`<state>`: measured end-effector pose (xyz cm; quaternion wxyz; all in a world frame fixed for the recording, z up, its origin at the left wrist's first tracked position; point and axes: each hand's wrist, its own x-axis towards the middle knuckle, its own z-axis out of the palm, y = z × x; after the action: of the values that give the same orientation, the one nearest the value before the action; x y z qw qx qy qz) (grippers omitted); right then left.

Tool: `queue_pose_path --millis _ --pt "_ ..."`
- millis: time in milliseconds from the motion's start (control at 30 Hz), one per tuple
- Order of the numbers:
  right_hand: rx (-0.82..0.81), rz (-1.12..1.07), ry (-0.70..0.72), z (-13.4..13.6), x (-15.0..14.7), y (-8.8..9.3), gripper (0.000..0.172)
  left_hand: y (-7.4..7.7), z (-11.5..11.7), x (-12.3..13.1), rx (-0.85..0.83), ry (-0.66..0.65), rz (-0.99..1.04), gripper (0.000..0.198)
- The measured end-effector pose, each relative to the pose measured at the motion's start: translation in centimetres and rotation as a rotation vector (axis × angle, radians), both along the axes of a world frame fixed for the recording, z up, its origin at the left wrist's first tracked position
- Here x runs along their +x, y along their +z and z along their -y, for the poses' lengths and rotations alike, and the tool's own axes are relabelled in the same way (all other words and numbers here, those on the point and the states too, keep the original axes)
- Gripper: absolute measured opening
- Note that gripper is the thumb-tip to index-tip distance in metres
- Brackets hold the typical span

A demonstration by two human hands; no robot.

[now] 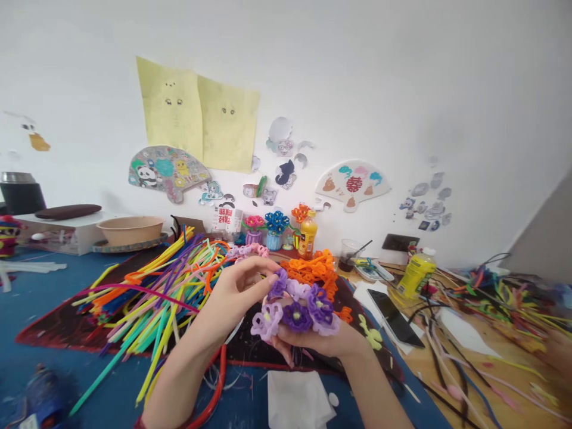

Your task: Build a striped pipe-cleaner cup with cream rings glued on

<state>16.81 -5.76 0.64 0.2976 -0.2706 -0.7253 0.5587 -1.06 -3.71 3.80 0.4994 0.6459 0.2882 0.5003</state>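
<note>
A bunch of purple and lilac pipe-cleaner flowers is held in front of me at the middle of the view. Beneath the blooms, my right hand closes round the lower part of the bunch, its fingers partly hidden. My left hand pinches the upper left purple flower between thumb and fingers. Just behind the bunch lies a heap of orange pipe-cleaner pieces. To the left spreads a large pile of loose coloured pipe cleaners on a dark mat.
White paper sheets lie close in front. On the right are a phone, a yellow bottle and tangled pipe cleaners, with another person's blurred hand at the edge. A juice bottle and potted pipe-cleaner flowers stand by the wall.
</note>
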Motion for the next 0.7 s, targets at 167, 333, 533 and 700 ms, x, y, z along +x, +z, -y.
queue_pose_path --millis 167,333,533,700 --pt "0.028 0.032 0.055 0.4 -0.8 0.9 0.049 0.3 -0.1 -0.1 0.006 -0.024 -0.008 0.020" --pt "0.006 -0.035 -0.007 0.5 -1.3 0.4 0.039 0.1 -0.5 -0.7 0.013 -0.064 -0.089 0.022" --pt "-0.150 -0.156 -0.183 0.0 -1.5 -0.8 0.033 0.0 -0.7 -1.1 0.063 -0.046 -0.250 0.025" --pt "-0.219 -0.341 -0.354 -0.7 -0.6 -0.5 0.035 -0.8 -1.2 -0.9 0.167 0.123 -0.226 0.031"
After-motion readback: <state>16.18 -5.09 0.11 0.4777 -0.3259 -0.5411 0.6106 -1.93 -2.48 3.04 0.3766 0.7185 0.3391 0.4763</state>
